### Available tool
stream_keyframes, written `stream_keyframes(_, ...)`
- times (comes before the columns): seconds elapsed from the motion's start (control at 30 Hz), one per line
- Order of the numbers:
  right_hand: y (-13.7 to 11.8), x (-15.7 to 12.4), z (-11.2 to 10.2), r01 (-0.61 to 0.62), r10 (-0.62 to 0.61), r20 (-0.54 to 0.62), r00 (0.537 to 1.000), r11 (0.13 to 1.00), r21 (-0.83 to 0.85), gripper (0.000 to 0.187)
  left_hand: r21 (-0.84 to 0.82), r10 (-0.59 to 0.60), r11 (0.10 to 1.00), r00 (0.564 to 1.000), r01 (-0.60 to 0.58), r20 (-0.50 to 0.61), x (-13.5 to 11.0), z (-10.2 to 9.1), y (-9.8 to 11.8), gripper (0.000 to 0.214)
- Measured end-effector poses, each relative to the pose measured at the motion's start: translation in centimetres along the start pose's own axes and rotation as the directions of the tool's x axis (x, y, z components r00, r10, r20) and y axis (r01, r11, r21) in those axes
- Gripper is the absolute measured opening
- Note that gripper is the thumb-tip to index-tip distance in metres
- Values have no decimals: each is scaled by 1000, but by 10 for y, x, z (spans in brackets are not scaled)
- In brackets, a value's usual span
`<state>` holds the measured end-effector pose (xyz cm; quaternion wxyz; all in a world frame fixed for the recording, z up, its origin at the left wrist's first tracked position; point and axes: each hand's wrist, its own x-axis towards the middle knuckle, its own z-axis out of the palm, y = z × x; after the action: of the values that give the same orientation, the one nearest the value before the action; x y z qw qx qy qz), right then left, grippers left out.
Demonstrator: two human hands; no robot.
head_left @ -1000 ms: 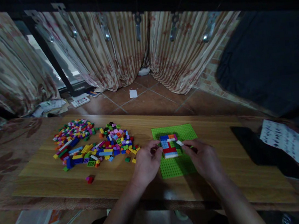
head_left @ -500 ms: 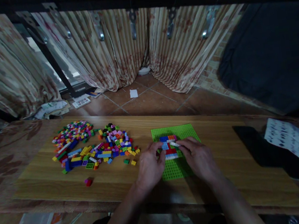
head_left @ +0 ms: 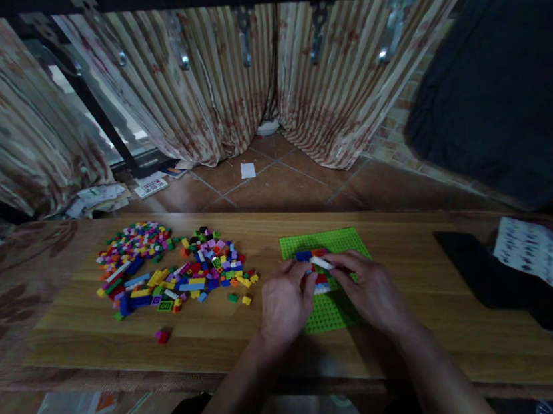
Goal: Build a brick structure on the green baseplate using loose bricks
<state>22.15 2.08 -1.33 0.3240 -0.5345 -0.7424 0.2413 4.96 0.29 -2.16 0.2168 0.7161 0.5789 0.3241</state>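
A green baseplate (head_left: 341,242) lies on the wooden board (head_left: 212,336), with a small build of blue, orange, red and white bricks (head_left: 313,256) on it. My right hand (head_left: 370,289) pinches a white brick (head_left: 322,262) over the build. My left hand (head_left: 282,300) rests at the build's left side, fingers curled against it and touching the white brick's end. Both hands cover most of the build.
A pile of several loose coloured bricks (head_left: 168,270) spreads over the board's left half, with a stray red and purple brick (head_left: 162,336) nearer me. A black flat object (head_left: 486,275) and a printed sheet (head_left: 550,264) lie at the right. Curtains hang beyond the table.
Both hands have closed in over the build. The white brick in my right hand has moved left, from the build's right edge to above its middle.
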Motion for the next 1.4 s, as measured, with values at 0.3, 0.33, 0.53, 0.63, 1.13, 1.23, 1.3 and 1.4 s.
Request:
stream_keyframes(0.3, 14, 7, 2, 39, -39, -10, 999, 996, -78, 45, 81, -39, 996, 998, 44, -58, 6, 5, 0, 21)
stream_keyframes(0.33, 14, 8, 3, 45, -46, -10, 999, 996, -78, 47, 84, -38, 996, 998, 43, -56, 7, 5, -1, 20)
stream_keyframes(0.53, 13, 13, 1, 21, -24, -47, 999, 997, -71, 46, 128, -40, 991, 998, 45, -39, 10, 5, -3, 18)
stream_keyframes(0.63, 15, 13, -2, -25, 20, -64, 998, 996, -88, 42, 121, -44, 991, 998, 49, -41, 11, 4, -2, 18)
stream_keyframes(1.13, 18, 9, 3, -166, 166, 6, 986, 986, 22, 40, 143, -77, 987, 997, 79, -25, 11, 6, -2, 15)
stream_keyframes(1.23, 18, 8, 4, -179, 178, 21, 984, 984, 23, 39, 136, -74, 988, 997, 76, -22, 10, 7, -2, 15)
stream_keyframes(1.3, 17, 9, 4, -195, 194, 22, 981, 980, 32, 38, 124, -73, 989, 997, 75, -25, 10, 8, -2, 15)
stream_keyframes(1.4, 16, 10, 5, -211, 211, 11, 977, 977, 37, 36, 114, -83, 990, 996, 86, -30, 10, 8, -2, 17)
